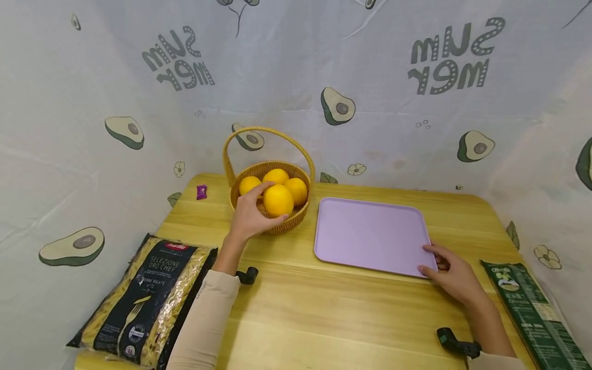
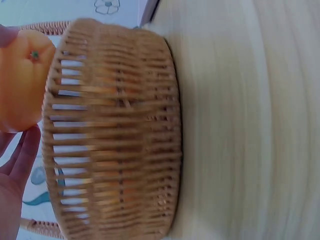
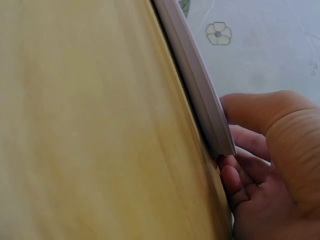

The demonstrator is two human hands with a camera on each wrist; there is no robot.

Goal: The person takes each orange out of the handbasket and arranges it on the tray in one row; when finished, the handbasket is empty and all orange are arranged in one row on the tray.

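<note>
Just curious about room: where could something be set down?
The table is bare between the forearms, in front of the tray; the tray's middle is bare too. The basket is crowded: oranges inside, the left hand holding another at its rim.

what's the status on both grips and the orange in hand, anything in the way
Left grip holding orange at rim of basket. Right grip holding purple tray by near right corner. Possible snag: basket handle arching close by.

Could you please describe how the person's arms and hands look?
The left hand and right hand wear no gloves. The left sleeve and right sleeve are pale beige. A left black device and right black device sit at the wrists.
</note>
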